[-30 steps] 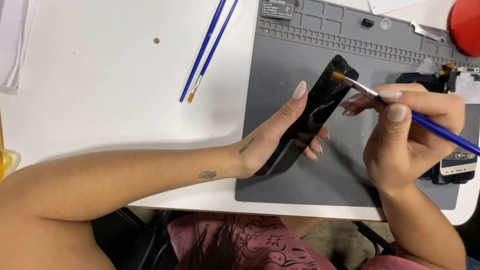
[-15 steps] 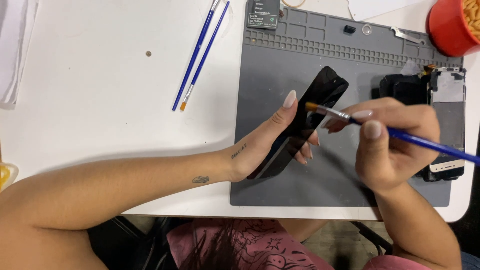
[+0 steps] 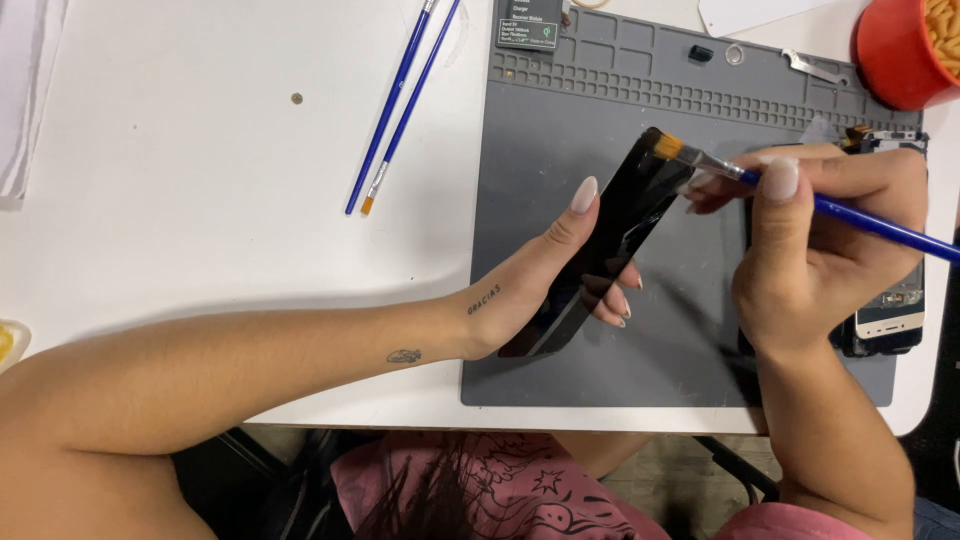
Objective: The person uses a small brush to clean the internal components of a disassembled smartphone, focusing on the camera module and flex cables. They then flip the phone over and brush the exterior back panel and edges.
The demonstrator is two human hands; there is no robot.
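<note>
While the left hand (image 3: 545,285) grips a black phone screen panel (image 3: 610,235), holding it tilted above the middle of the grey repair mat (image 3: 560,150), the thumb lies along the panel's left edge and the fingers curl under its right side. At the panel's upper end, the right hand (image 3: 830,240) is closed around a blue-handled paintbrush (image 3: 800,195), pinching it between thumb and fingers, and the orange bristles touch the panel's top corner. Behind the right hand, near the mat's right edge, lies an opened phone (image 3: 890,310) with its inner parts showing. Two more blue brushes (image 3: 400,110) lie side by side on the white worktop (image 3: 200,150), just left of the mat's upper left corner. A red bowl (image 3: 895,55) stands at the worktop's far right corner, and a small metal tool (image 3: 815,68) rests on the mat's ridged top strip beside it. A small black label card (image 3: 530,22) sits at the mat's top edge.
</note>
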